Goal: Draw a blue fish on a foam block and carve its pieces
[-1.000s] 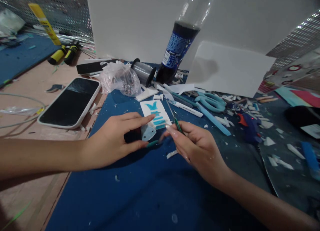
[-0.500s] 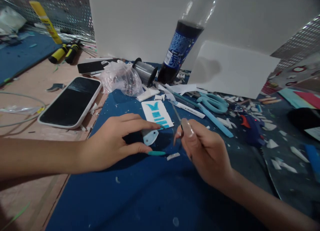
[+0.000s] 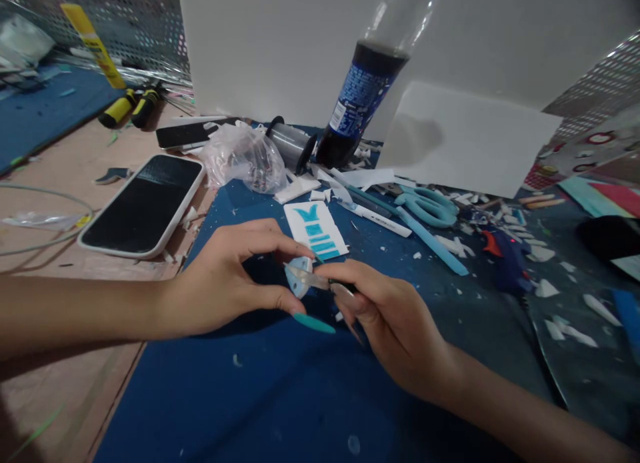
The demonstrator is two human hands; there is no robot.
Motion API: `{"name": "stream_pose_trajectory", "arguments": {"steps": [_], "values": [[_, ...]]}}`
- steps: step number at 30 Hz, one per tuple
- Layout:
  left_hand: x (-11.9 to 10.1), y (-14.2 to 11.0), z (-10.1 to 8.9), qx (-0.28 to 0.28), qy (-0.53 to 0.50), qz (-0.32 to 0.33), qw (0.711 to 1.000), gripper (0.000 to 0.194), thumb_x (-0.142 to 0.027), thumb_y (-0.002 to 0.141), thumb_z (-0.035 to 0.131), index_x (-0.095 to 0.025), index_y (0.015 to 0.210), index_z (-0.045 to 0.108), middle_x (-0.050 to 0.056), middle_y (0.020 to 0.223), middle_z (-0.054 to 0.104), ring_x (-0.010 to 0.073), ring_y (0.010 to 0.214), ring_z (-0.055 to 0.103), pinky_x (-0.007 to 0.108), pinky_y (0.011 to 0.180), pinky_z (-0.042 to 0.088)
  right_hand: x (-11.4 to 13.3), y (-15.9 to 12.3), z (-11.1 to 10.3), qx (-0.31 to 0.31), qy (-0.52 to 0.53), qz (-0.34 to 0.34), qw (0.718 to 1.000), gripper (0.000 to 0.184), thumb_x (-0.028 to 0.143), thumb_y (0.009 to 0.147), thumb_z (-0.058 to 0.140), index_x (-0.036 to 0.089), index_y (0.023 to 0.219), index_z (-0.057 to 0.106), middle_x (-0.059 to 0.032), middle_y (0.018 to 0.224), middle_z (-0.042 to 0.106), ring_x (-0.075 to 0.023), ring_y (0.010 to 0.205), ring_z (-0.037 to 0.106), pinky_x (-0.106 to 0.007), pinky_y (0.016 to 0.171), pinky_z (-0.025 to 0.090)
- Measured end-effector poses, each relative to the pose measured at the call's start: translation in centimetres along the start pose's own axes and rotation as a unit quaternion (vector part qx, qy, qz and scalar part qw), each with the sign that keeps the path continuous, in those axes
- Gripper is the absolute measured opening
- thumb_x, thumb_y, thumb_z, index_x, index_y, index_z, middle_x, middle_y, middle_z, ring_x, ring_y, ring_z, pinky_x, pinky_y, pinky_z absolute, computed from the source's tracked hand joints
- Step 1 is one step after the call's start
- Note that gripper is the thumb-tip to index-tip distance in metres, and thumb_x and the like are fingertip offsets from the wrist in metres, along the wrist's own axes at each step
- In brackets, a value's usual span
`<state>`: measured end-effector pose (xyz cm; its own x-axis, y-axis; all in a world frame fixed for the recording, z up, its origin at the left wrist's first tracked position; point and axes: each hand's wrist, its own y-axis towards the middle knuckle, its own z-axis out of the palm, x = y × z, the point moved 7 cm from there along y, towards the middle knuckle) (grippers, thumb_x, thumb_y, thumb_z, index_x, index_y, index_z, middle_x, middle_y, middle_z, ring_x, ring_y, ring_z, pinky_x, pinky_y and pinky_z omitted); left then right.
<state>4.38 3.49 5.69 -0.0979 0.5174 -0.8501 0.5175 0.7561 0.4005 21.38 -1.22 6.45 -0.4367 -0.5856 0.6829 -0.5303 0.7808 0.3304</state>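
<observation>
My left hand (image 3: 233, 276) is closed on a small light-blue piece (image 3: 299, 287) with dark holes in it, between thumb and fingers. My right hand (image 3: 383, 313) grips what looks like a craft knife (image 3: 320, 281), a thin pointed blade on a dark handle. Its blade lies across the face of the piece, tip pointing left. Whether it cuts in or only touches, I cannot tell. Just behind the fingers lies a white card (image 3: 327, 226) with turquoise shapes on it. A blue mat (image 3: 260, 396) is under both hands.
A phone (image 3: 145, 206) lies at left. Behind stand a tilted soda bottle (image 3: 357, 96) and a spool (image 3: 290, 146) beside a plastic bag (image 3: 243, 156). A white marker (image 3: 383, 219), blue scissors (image 3: 430, 206) and a glue gun (image 3: 505, 263) lie at right among scraps.
My right hand has moved left and brought the craft knife down from upright onto the light-blue piece. My left hand has tilted the piece slightly.
</observation>
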Motion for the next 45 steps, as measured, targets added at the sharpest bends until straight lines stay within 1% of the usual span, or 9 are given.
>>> {"name": "stream_pose_trajectory", "arguments": {"steps": [3, 5, 8, 12, 20, 25, 32, 39, 45], "values": [[0.3, -0.1, 0.3, 0.022, -0.004, -0.028, 0.999, 0.037, -0.04, 0.08, 0.097, -0.017, 0.106, 0.081, 0.003, 0.092, 0.079, 0.0169, 0.084, 0.073, 0.023, 0.075, 0.057, 0.1, 0.0, -0.5, -0.012, -0.04, -0.014, 0.999, 0.029, 0.032, 0.118, 0.035, 0.02, 0.119, 0.061, -0.0055, 0.093, 0.072, -0.0146, 0.074, 0.067, -0.023, 0.06, 0.05], [0.4, -0.1, 0.3, 0.024, -0.009, -0.048, 0.999, 0.036, -0.037, 0.078, 0.098, -0.017, 0.102, 0.081, 0.002, 0.09, 0.079, 0.0163, 0.081, 0.073, 0.022, 0.072, 0.058, 0.6, 0.0, -0.8, -0.02, -0.111, -0.056, 0.992, 0.029, 0.03, 0.118, 0.035, 0.019, 0.111, 0.061, -0.0031, 0.085, 0.07, -0.0143, 0.068, 0.062, -0.025, 0.061, 0.049], [0.7, -0.2, 0.3, 0.019, -0.025, -0.076, 0.997, 0.038, -0.037, 0.075, 0.1, -0.018, 0.102, 0.081, 0.0, 0.085, 0.078, 0.0144, 0.074, 0.07, 0.019, 0.066, 0.057, 1.5, 0.1, -0.7, -0.01, -0.214, -0.126, 0.969, 0.033, 0.024, 0.117, 0.034, 0.018, 0.102, 0.062, 0.0009, 0.069, 0.062, -0.0143, 0.057, 0.05, -0.027, 0.057, 0.041], [0.7, -0.3, 0.4, 0.018, -0.043, -0.091, 0.995, 0.037, -0.039, 0.076, 0.099, -0.021, 0.103, 0.081, -0.001, 0.083, 0.078, 0.0157, 0.073, 0.071, 0.021, 0.064, 0.059, 1.7, 0.3, -0.4, 0.01, -0.273, -0.135, 0.952, 0.034, 0.016, 0.114, 0.037, 0.018, 0.092, 0.064, 0.0018, 0.062, 0.055, -0.0148, 0.055, 0.044, -0.028, 0.052, 0.033], [0.5, -0.1, 0.3, 0.02, -0.01, -0.079, 0.997, 0.034, -0.049, 0.083, 0.093, -0.022, 0.097, 0.078, 0.001, 0.082, 0.077, 0.0186, 0.071, 0.071, 0.025, 0.063, 0.06, 1.4, 0.5, -0.1, 0.036, -0.291, -0.103, 0.951, 0.037, 0.012, 0.111, 0.039, 0.02, 0.085, 0.064, 0.0012, 0.06, 0.053, -0.0155, 0.056, 0.046, -0.028, 0.053, 0.032], [0.1, -0.2, 0.5, 0.022, 0.022, -0.046, 0.998, 0.034, -0.051, 0.086, 0.09, -0.022, 0.093, 0.075, 0.0, 0.079, 0.075, 0.0183, 0.071, 0.07, 0.026, 0.063, 0.057, 1.9, 0.6, 0.0, 0.018, -0.297, -0.119, 0.947, 0.04, 0.012, 0.112, 0.037, 0.018, 0.082, 0.063, 0.0018, 0.058, 0.051, -0.0144, 0.055, 0.044, -0.028, 0.051, 0.029], [0.1, -0.3, 0.2, -0.002, 0.016, -0.048, 0.999, 0.036, -0.053, 0.085, 0.09, -0.022, 0.093, 0.075, -0.001, 0.08, 0.075, 0.0171, 0.071, 0.07, 0.025, 0.064, 0.057, 1.6, 0.6, -0.1, 0.025, -0.307, -0.116, 0.944, 0.04, 0.014, 0.113, 0.037, 0.019, 0.082, 0.062, 0.0017, 0.058, 0.052, -0.0146, 0.055, 0.043, -0.028, 0.051, 0.028], [-0.4, -0.3, 0.4, 0.017, 0.026, -0.017, 0.999, 0.032, -0.049, 0.087, 0.09, -0.022, 0.096, 0.076, 0.0, 0.079, 0.075, 0.0159, 0.07, 0.07, 0.025, 0.064, 0.057, 2.1, 0.8, 0.1, 0.006, -0.31, -0.129, 0.942, 0.042, 0.012, 0.112, 0.036, 0.017, 0.083, 0.065, 0.0016, 0.057, 0.05, -0.0151, 0.055, 0.042, -0.029, 0.05, 0.028], [-0.4, -0.3, 0.2, 0.007, 0.041, -0.017, 0.999, 0.036, -0.054, 0.088, 0.088, -0.022, 0.09, 0.073, 0.0, 0.078, 0.075, 0.0169, 0.07, 0.07, 0.026, 0.063, 0.057, 2.1, 0.7, 0.2, 0.014, -0.305, -0.126, 0.944, 0.04, 0.01, 0.111, 0.038, 0.018, 0.083, 0.065, 0.0014, 0.057, 0.052, -0.0151, 0.055, 0.043, -0.029, 0.051, 0.029]]}}
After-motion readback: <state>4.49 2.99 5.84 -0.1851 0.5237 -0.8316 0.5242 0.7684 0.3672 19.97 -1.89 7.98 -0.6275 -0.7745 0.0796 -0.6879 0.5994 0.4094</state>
